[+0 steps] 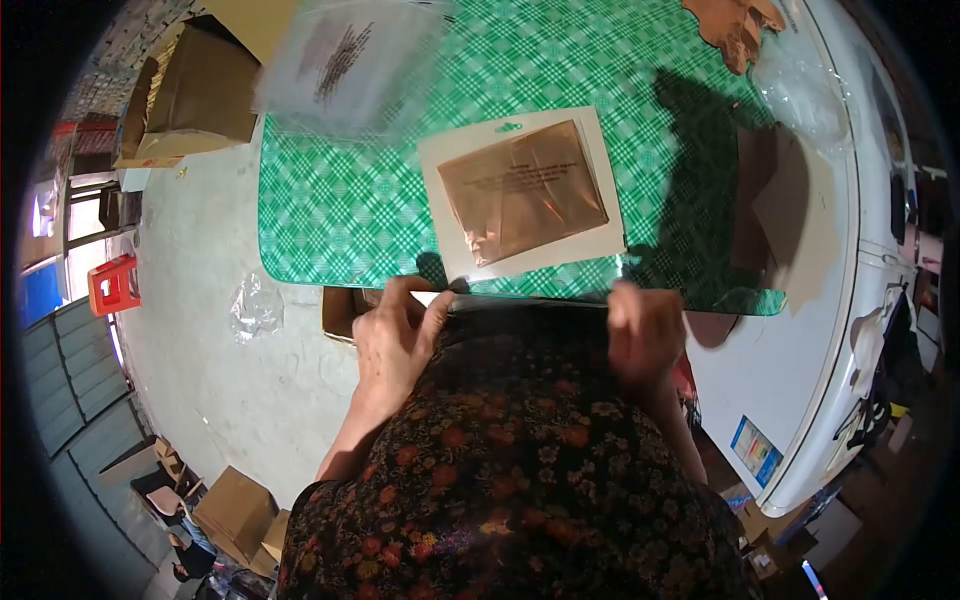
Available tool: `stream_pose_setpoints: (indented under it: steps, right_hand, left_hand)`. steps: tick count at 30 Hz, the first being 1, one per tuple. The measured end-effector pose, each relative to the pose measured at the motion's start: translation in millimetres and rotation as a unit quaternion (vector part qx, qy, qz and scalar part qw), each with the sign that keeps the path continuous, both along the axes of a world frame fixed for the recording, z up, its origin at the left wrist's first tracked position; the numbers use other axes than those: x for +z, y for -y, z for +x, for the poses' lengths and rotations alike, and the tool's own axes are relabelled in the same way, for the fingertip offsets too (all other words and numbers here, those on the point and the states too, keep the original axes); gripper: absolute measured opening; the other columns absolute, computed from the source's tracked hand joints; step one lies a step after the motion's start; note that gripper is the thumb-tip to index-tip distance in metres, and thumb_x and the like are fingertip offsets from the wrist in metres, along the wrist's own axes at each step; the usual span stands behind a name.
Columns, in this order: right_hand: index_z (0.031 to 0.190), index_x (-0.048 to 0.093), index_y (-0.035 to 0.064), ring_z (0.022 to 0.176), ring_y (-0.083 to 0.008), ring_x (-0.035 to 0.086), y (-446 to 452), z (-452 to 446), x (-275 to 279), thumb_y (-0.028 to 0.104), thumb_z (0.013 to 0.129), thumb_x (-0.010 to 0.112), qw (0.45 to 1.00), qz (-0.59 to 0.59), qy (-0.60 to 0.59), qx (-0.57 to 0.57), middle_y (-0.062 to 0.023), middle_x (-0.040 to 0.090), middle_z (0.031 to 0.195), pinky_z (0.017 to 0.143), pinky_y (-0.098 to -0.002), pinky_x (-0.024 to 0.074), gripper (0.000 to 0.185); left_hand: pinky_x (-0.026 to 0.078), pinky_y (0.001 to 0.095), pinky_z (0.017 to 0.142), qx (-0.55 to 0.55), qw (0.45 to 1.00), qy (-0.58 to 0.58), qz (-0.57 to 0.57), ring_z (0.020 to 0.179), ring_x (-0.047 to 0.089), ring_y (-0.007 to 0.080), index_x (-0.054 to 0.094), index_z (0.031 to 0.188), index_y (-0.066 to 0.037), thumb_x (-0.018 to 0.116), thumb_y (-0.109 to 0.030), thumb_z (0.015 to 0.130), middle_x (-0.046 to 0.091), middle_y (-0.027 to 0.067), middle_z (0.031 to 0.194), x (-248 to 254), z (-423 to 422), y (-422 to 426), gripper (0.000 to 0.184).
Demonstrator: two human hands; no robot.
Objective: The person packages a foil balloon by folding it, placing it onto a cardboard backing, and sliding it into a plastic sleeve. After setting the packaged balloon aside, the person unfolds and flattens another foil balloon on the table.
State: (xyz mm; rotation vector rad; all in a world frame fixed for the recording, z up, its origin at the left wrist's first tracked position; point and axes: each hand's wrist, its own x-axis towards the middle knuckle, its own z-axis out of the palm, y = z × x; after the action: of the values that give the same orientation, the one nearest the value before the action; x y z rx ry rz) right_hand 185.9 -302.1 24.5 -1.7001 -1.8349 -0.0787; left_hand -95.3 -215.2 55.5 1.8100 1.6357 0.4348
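On the green checked tablecloth (340,215) lies a cream card (445,210) with a small hang hole, and on it a flat copper-coloured packet (525,195) with dark print. Just below the card's lower left, my left hand (390,340) is at the table's front edge, thumb and fingers closed on the edge of a thin clear sheet or bag (510,300). My right hand (643,330), blurred by motion, is at the same edge further right; what its fingers do is smeared. A stack of clear plastic bags (350,65) lies at the table's back left.
Cardboard boxes (205,95) stand at the back left. Crumpled clear plastic (805,100) and a brown torn piece (738,30) lie at the back right. An open box (340,312) is partly under the table's front left. A red plastic object (115,285) is at the far left.
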Motion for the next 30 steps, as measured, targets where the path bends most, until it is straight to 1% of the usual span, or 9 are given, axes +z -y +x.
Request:
stream_pose_setpoints:
  steps: [2, 4, 6, 10, 11, 17, 20, 26, 30]
  right_hand:
    - [0.128, 0.065, 0.0106, 0.091, -0.0236, 0.064, -2.1, -9.5, -14.7, 0.011, 0.089, 0.076, 0.997, 0.037, 0.014, 0.071, -0.0037, 0.064, 0.1, 0.08, -0.0409, 0.0552, 0.041]
    - [0.128, 0.065, 0.012, 0.102, -0.023, 0.064, -6.3, -23.3, -29.9, 0.01, 0.086, 0.076, 0.992, 0.04, 0.016, 0.117, -0.0028, 0.065, 0.111, 0.089, -0.0413, 0.0557, 0.043]
    - [0.129, 0.065, 0.0113, 0.116, -0.0233, 0.062, -10.8, -33.3, -29.8, 0.01, 0.089, 0.072, 0.991, 0.016, 0.024, 0.134, -0.0045, 0.065, 0.122, 0.099, -0.0416, 0.0544, 0.041]
    - [0.131, 0.065, 0.0093, 0.121, -0.0255, 0.063, -19.7, -37.4, -31.7, 0.013, 0.091, 0.07, 0.989, 0.001, 0.013, 0.145, -0.0066, 0.066, 0.127, 0.103, -0.043, 0.0528, 0.04]
    - [0.131, 0.065, 0.0096, 0.125, -0.0239, 0.06, -19.9, -36.5, -29.2, 0.012, 0.091, 0.07, 0.989, -0.013, 0.026, 0.143, -0.0045, 0.064, 0.129, 0.105, -0.0414, 0.0513, 0.041]
    - [0.131, 0.066, 0.0124, 0.133, -0.0188, 0.052, -18.8, -35.3, -38.2, 0.013, 0.09, 0.07, 0.989, 0.009, 0.062, 0.131, 0.001, 0.058, 0.135, 0.107, -0.0359, 0.0482, 0.041]
    - [0.131, 0.066, 0.0129, 0.132, -0.0182, 0.052, -21.4, -35.4, -43.2, 0.014, 0.091, 0.071, 0.99, 0.033, 0.033, 0.136, 0.0012, 0.058, 0.134, 0.107, -0.0356, 0.0481, 0.041]
    - [0.13, 0.065, 0.0128, 0.131, -0.0179, 0.052, -21.7, -35.6, -43.4, 0.013, 0.09, 0.071, 0.99, 0.036, 0.039, 0.132, 0.0011, 0.058, 0.132, 0.106, -0.0351, 0.0484, 0.04]
    - [0.129, 0.065, 0.0121, 0.13, -0.0185, 0.053, -22.7, -33.9, -43.4, 0.012, 0.091, 0.071, 0.989, 0.037, 0.039, 0.139, 0.0004, 0.059, 0.132, 0.104, -0.0361, 0.0493, 0.039]
  left_hand:
    - [0.054, 0.0405, 0.061, 0.0, 0.998, -0.006, 0.057, 0.064, 0.066, 0.0283, 0.067, 0.111, -0.004, 0.084, -0.018, 0.09, 0.068, 0.0101, 0.074, 1.0, 1.5, -3.4, 0.031]
    - [0.055, 0.0418, 0.069, -0.07, 0.98, 0.01, 0.185, 0.08, 0.067, 0.0307, 0.066, 0.116, -0.004, 0.087, -0.013, 0.085, 0.069, 0.0132, 0.092, 1.4, 9.2, -13.2, 0.038]
    - [0.053, 0.0437, 0.087, -0.159, 0.96, 0.022, 0.228, 0.108, 0.063, 0.0341, 0.066, 0.124, -0.005, 0.087, -0.008, 0.08, 0.065, 0.0135, 0.12, 4.4, 21.4, -24.8, 0.049]
    - [0.05, 0.0448, 0.099, -0.285, 0.913, 0.006, 0.292, 0.125, 0.058, 0.0328, 0.066, 0.134, -0.008, 0.087, -0.013, 0.079, 0.061, 0.0127, 0.137, -5.3, 43.8, -44.6, 0.059]
    - [0.048, 0.0457, 0.102, -0.309, 0.901, -0.003, 0.305, 0.129, 0.056, 0.0323, 0.065, 0.136, -0.009, 0.086, -0.015, 0.08, 0.061, 0.0121, 0.14, -11.1, 46.8, -48.2, 0.059]
    - [0.044, 0.0488, 0.109, -0.37, 0.88, -0.044, 0.294, 0.136, 0.053, 0.0319, 0.065, 0.138, -0.012, 0.078, -0.029, 0.088, 0.058, 0.0099, 0.148, -17.4, 49.2, -61.9, 0.055]
    - [0.044, 0.0508, 0.109, -0.387, 0.874, -0.063, 0.288, 0.137, 0.053, 0.0312, 0.065, 0.139, -0.012, 0.076, -0.03, 0.089, 0.059, 0.01, 0.147, -13.8, 46.0, -65.0, 0.054]
    - [0.045, 0.0528, 0.111, -0.386, 0.851, -0.063, 0.35, 0.136, 0.055, 0.0315, 0.064, 0.138, -0.01, 0.073, -0.022, 0.088, 0.059, 0.0102, 0.147, -25.4, 42.7, -66.9, 0.052]
    - [0.045, 0.0524, 0.111, -0.356, 0.863, -0.06, 0.354, 0.134, 0.057, 0.0313, 0.064, 0.137, -0.008, 0.072, -0.018, 0.087, 0.06, 0.011, 0.145, -25.7, 48.1, -59.4, 0.052]
